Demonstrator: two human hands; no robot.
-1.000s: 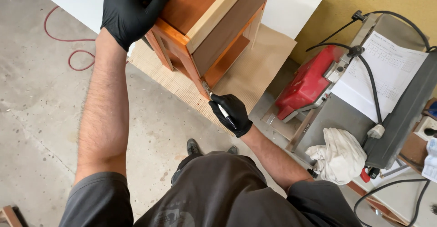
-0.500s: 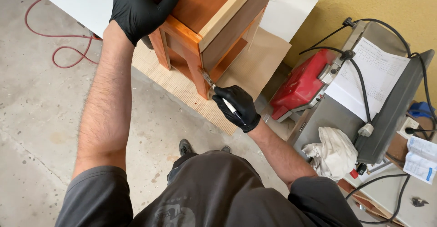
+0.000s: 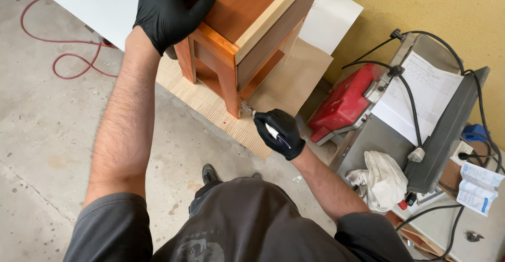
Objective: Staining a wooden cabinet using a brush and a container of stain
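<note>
Left hand [image 3: 171,11] stays clamped on wooden cabinet [image 3: 247,9] top corner. Right hand [image 3: 279,133], grip pinching small brush [image 3: 258,119], has crept nearer; tip now touches cabinet's near leg [image 3: 230,91]. We judge touch-up underway.

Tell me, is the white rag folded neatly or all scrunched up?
Scrunched up. The white cloth rag lies in a crumpled heap with loose wrinkles on the grey metal machine table.
</note>
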